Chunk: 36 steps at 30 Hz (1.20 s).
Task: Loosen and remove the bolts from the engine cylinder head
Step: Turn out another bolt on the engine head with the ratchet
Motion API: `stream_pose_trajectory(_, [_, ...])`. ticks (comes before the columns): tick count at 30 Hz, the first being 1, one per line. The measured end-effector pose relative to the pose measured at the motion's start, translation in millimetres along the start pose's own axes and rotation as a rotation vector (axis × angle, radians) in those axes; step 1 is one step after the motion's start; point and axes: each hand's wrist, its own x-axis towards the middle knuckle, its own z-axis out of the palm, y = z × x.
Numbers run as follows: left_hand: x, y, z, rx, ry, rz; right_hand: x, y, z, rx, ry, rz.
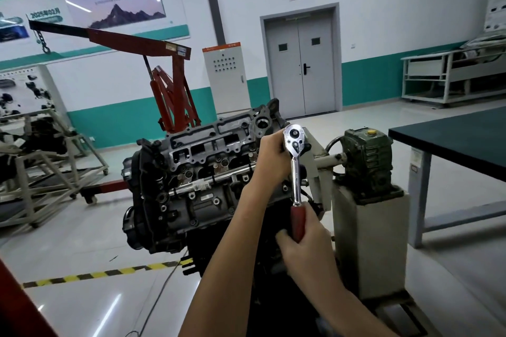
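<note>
So, looks mid-loosening: left hand (pixel 269 157) curls round the ratchet (pixel 295 172) head, right hand (pixel 309 241) grips its red handle; next needs a firm pull.

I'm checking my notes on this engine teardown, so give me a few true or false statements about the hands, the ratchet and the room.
1. The right hand grips the ratchet wrench by its red handle. True.
2. The left hand hangs idle, away from the tool. False: it holds the ratchet wrench's head at the engine.
3. The grey double door stands open. False: it is shut.
4. A red engine hoist stands behind the engine. True.
</note>
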Motion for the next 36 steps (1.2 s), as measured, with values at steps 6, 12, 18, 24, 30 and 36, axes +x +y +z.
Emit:
stream_pose_trajectory(6, [4.0,5.6,0.4,0.049,-0.031,-0.006,57.4,-2.4,-116.8,-0.546,-0.292,-0.212])
stream_pose_trajectory(12, [3.2,0.3,4.0,0.023,-0.019,-0.016,39.2,6.8,-92.8,-0.457,-0.126,-0.127])
stream_pose_trajectory(18, [4.6,-0.4,5.5,0.047,0.025,0.044,-1.1,2.1,6.9,0.080,0.066,-0.007])
stream_pose_trajectory(24, [4.6,3.3,4.6,0.078,-0.044,0.022,43.4,15.2,-96.4,-0.440,-0.202,-0.170])
stream_pose_trajectory(30, [-2.4,4.5,-1.1,0.014,-0.006,-0.018,60.4,5.5,-112.7,-0.569,-0.176,-0.280])
stream_pose_trajectory(36, [-0.6,2.8,2.7,-0.002,0.034,-0.014,3.6,11.3,-4.4,-0.025,0.064,-0.001])
